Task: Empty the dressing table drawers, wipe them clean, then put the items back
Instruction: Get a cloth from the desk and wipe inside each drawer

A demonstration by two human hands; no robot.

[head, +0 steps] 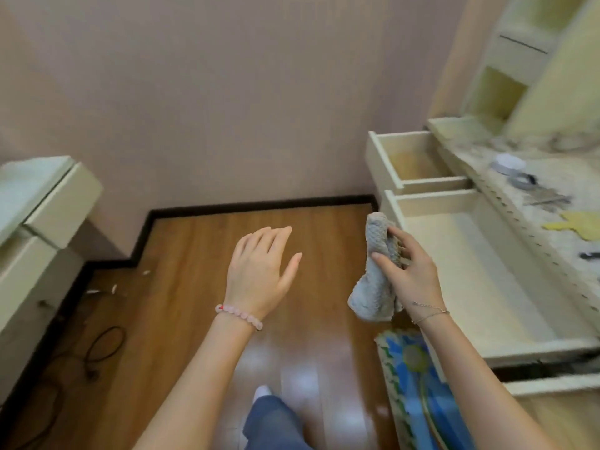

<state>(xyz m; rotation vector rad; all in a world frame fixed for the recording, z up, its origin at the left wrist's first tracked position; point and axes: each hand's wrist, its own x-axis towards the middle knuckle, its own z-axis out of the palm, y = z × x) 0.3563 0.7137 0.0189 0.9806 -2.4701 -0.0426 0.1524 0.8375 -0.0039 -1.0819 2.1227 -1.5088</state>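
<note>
As a person's right hand (410,274) grips a crumpled grey textured cloth (376,280), fingers and thumb curled round it beside the outer corner of a long cream wooden drawer (480,277), the emptying stage looks finished for the 2 drawers in plain sight. That long drawer and a smaller cream drawer (412,164) next to it, nearer the wall, both stand pulled out with nothing in them. The loose items, among them a white round pot (508,164), a flat yellow piece (581,227) and several grey and dark oddments, lie spread on the pale marbled bench (552,180) above. The left hand (259,271), wearing a pink bead bracelet, hovers over the brown wooden floor (194,254) with fingers straight and apart, holding nothing. Wiping appears to be the step in hand, and putting everything back is left to do. Whether either drawer has already been wiped cannot be judged, and the smaller one's brownish bottom may be staining, bare wood or blur. What looks like a 3rd cream drawer front (552,383) juts out lower down, its inside hidden under the long drawer. Motion blur smears the bench items beyond naming, and the frame's right edge cuts the bench off.
</note>
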